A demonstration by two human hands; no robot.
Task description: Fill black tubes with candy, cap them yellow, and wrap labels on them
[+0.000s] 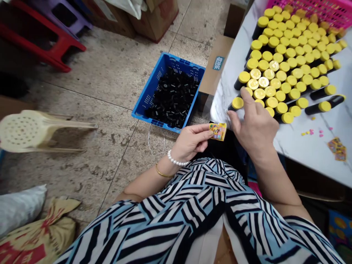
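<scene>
My left hand (pixel 196 138) pinches a small stack of colourful printed labels (pixel 219 131) between thumb and fingers, just off the table's near left corner. To its right, my right hand (pixel 255 123) reaches over the front of a crowd of black tubes with yellow caps (pixel 286 87). Its index finger is stretched out onto one cap, and the thumb stands apart beside a front-left tube (pixel 237 103). Nothing shows held in that hand; its other fingers are partly hidden below. Several caps near the front left look shinier than the others.
A blue crate (pixel 137 110) of small black parts stands on the floor beside a cardboard box (pixel 217 79). On the marble-patterned table (pixel 299 141) lie loose labels (pixel 337 148) and tiny pink and yellow bits. A pink basket (pixel 327 13) stands behind. Stools and sacks are at left.
</scene>
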